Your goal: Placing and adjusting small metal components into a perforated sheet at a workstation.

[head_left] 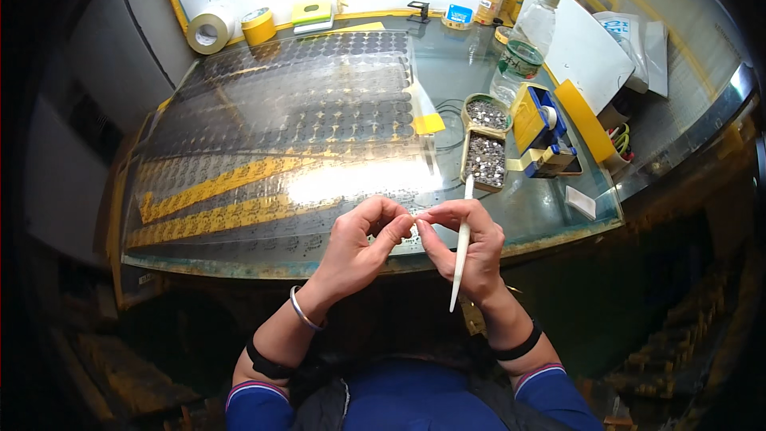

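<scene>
My left hand (361, 243) and my right hand (477, 251) meet fingertip to fingertip over the near edge of the glass tabletop. Both are closed in a pinch; whatever lies between the fingertips is too small to make out. A long white tapered stick (459, 271) is tucked in my right hand, its narrow end pointing down toward me. Just beyond that hand stands a squarish tub (484, 161) of small dark and pale pieces, with a rounder tub (487, 114) of similar pieces behind it. A clear sheet with rows of dark discs (311, 112) lies to the left of my hands.
Right of the tubs are a blue and yellow tape dispenser (546, 132) and a clear plastic bottle (527, 44). Tape rolls (258, 28) line the back left. A small white block (580, 202) lies near the right corner. Yellow strips (223, 183) show under the sheet.
</scene>
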`<state>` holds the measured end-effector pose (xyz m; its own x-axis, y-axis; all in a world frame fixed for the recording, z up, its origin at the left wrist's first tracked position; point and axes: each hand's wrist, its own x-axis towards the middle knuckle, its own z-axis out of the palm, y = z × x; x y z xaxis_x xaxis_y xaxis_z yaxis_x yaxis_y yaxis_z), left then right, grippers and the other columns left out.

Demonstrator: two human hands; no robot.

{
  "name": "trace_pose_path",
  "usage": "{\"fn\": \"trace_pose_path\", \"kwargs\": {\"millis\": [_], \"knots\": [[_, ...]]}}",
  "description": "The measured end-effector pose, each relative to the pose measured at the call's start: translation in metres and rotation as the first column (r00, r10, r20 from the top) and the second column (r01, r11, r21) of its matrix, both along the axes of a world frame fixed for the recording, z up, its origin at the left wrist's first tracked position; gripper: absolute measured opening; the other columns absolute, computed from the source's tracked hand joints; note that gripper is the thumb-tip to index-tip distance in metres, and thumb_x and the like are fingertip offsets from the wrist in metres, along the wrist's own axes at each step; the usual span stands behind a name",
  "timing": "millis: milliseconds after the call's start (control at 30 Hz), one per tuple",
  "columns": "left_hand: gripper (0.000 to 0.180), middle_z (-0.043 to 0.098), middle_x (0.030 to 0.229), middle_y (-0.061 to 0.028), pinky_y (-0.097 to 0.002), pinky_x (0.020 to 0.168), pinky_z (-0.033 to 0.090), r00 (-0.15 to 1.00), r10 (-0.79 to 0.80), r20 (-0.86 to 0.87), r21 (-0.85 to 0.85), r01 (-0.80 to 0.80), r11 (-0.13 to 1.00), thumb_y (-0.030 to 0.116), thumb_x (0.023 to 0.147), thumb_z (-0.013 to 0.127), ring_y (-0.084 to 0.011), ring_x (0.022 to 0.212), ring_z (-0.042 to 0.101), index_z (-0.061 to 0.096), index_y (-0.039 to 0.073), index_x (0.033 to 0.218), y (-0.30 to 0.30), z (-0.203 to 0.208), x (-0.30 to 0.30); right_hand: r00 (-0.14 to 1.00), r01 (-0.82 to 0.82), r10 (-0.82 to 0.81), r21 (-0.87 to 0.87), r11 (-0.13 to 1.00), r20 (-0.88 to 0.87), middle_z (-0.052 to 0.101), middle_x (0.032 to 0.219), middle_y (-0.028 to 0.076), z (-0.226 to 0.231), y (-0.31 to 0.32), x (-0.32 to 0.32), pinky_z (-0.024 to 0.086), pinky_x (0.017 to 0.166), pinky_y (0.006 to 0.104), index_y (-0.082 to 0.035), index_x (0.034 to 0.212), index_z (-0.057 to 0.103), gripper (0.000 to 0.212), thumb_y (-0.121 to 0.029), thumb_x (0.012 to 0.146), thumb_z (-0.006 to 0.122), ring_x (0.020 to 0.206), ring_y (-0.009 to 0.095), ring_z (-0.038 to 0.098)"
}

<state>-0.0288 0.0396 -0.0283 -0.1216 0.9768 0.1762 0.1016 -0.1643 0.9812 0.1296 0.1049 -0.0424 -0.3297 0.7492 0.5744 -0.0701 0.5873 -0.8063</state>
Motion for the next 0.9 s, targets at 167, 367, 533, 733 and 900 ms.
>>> {"fn": "trace_pose_path", "kwargs": {"millis": [167, 367, 533, 733, 900], "knots": [[0.015, 0.067, 0.086, -0.0035, -0.0208, 0.063, 0.050, 0.996, 0.051, 0.067, -0.018, -0.050, 0.999, 0.014, 0.095, 0.063, -0.0068, 0.077, 0.061, 0.062, 0.000, 0.099, 0.0002, -0.0019, 0.0038, 0.995, 0.065, -0.073, -0.098, 0.993, -0.072, 0.068, 0.085, 0.009, -0.0012, -0.0019, 0.0013, 0.058, 0.076, 0.0295, 0.000, 0.094, 0.059, 0.021, 0.002, 0.079, 0.073, 0.082, 0.017, 0.070], [0.010, 0.071, 0.087, -0.0091, -0.0264, 0.062, 0.055, 0.977, 0.158, -0.141, 0.187, -0.131, 0.974, 0.008, 0.086, 0.069, -0.0145, 0.077, 0.068, 0.072, 0.001, 0.093, -0.0028, -0.0017, 0.0055, 0.998, 0.030, -0.034, -0.093, 0.995, -0.048, 0.068, 0.086, 0.009, -0.0027, -0.0033, -0.0015, 0.058, 0.076, 0.0293, 0.000, 0.095, 0.057, 0.023, 0.003, 0.079, 0.073, 0.083, 0.017, 0.070], [0.011, 0.071, 0.085, -0.0108, -0.0266, 0.061, 0.055, 0.952, 0.205, -0.229, 0.221, -0.154, 0.963, 0.007, 0.084, 0.069, -0.0163, 0.074, 0.068, 0.072, 0.001, 0.092, -0.0014, -0.0009, 0.0072, 0.999, 0.020, -0.022, -0.082, 0.996, -0.025, 0.068, 0.086, 0.009, -0.0041, -0.0021, 0.0016, 0.058, 0.076, 0.0293, 0.000, 0.095, 0.057, 0.025, 0.003, 0.078, 0.075, 0.083, 0.017, 0.070], [0.010, 0.070, 0.085, -0.0099, -0.0230, 0.058, 0.054, 0.942, 0.223, -0.253, 0.234, -0.164, 0.958, 0.003, 0.085, 0.070, -0.0122, 0.075, 0.066, 0.073, 0.000, 0.093, -0.0017, -0.0016, 0.0071, 1.000, 0.004, -0.005, -0.063, 0.998, -0.017, 0.069, 0.087, 0.011, -0.0055, -0.0025, 0.0011, 0.058, 0.076, 0.0286, 0.000, 0.095, 0.057, 0.025, 0.003, 0.078, 0.075, 0.083, 0.017, 0.070], [0.011, 0.071, 0.082, -0.0103, -0.0224, 0.058, 0.054, 0.935, 0.232, -0.270, 0.247, -0.166, 0.955, 0.003, 0.083, 0.070, -0.0120, 0.072, 0.066, 0.074, 0.000, 0.093, -0.0018, -0.0020, 0.0067, 1.000, 0.017, -0.017, -0.043, 0.999, -0.010, 0.069, 0.084, 0.010, -0.0049, -0.0022, 0.0018, 0.057, 0.075, 0.0278, 0.000, 0.092, 0.058, 0.024, 0.001, 0.077, 0.077, 0.081, 0.016, 0.071]]}}
